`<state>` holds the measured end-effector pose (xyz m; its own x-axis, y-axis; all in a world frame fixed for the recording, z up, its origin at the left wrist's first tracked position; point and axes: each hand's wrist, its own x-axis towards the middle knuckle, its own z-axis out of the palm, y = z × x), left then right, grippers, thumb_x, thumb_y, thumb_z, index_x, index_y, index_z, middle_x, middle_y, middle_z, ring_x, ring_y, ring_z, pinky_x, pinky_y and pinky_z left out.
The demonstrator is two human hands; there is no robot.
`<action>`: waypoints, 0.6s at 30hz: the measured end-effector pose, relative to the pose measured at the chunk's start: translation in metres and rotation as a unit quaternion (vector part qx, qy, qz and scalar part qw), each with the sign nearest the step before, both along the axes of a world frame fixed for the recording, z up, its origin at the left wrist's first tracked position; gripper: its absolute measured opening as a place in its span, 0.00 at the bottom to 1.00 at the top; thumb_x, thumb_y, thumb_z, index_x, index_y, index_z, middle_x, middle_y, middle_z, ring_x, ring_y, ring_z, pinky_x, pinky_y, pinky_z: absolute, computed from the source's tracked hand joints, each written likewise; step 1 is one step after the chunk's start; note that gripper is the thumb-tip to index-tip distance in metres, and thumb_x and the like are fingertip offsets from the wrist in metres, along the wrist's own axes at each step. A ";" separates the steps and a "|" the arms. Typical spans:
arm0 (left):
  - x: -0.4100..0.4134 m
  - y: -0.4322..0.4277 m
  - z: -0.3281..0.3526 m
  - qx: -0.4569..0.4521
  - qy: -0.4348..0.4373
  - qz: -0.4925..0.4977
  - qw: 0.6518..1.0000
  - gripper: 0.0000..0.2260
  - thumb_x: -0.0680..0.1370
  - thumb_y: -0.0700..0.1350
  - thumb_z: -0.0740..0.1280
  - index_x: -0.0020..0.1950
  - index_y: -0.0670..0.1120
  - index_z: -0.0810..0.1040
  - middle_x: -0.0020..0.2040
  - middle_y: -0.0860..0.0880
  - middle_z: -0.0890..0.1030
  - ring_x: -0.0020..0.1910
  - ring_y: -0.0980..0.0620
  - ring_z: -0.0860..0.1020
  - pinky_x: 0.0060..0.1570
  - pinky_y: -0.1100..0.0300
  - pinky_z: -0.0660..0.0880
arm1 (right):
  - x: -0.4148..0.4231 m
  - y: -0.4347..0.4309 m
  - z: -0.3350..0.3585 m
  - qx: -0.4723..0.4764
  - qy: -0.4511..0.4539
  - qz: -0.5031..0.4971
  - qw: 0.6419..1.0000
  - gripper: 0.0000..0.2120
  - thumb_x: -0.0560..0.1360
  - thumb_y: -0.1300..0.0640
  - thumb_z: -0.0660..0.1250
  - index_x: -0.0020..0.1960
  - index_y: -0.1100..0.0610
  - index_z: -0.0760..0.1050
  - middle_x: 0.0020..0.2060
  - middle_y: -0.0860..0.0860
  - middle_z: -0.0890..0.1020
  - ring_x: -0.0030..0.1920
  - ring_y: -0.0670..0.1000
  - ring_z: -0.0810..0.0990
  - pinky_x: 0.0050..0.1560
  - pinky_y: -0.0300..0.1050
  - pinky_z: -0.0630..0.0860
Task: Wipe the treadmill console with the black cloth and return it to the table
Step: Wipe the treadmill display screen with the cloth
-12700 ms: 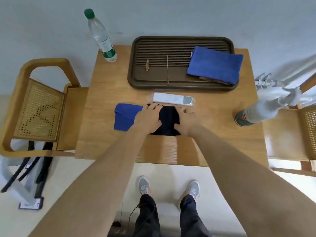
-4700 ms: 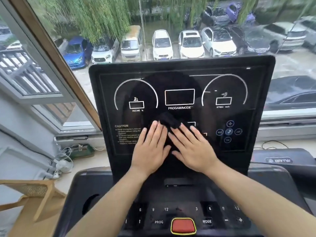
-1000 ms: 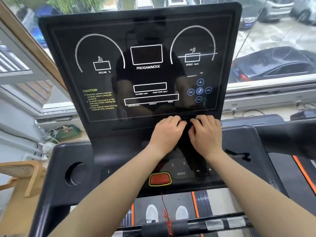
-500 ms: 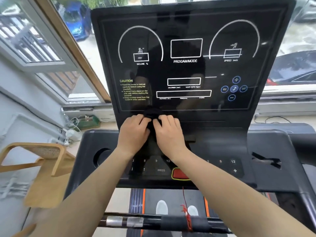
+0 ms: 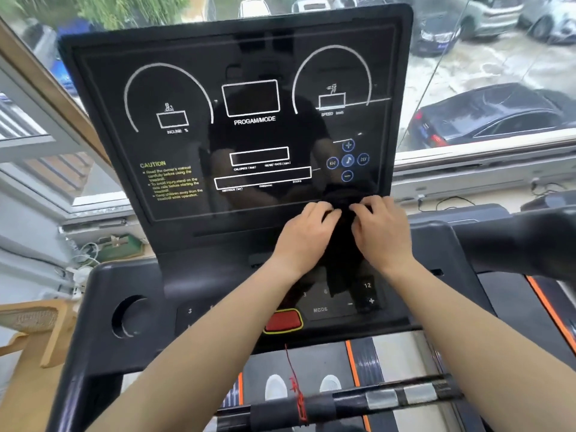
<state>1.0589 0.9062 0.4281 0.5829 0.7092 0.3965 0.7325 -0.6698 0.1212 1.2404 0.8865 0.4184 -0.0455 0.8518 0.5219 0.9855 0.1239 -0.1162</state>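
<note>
Both your hands, left and right, clamp the black cloth, now swept rightward along the console's lower edge; wiping nears completion.

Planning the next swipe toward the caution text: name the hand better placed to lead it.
Left, probably. Both hands pinch the cloth at the screen's lower right; the left hand sits on the side nearer the caution text, while the right hand would trail.

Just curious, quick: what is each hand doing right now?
Left hand: fingers closed on the black cloth.
Right hand: fingers closed on the same cloth, at the console's lower edge.
</note>
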 end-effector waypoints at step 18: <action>-0.222 0.019 0.042 0.105 0.054 0.324 0.939 0.11 0.72 0.34 0.62 0.52 0.40 0.78 0.48 0.40 0.79 0.42 0.37 0.75 0.37 0.45 0.71 | -0.234 0.072 0.034 0.085 0.044 0.304 0.948 0.12 0.71 0.71 0.68 0.53 0.65 0.81 0.51 0.61 0.81 0.47 0.60 0.80 0.39 0.48 0.77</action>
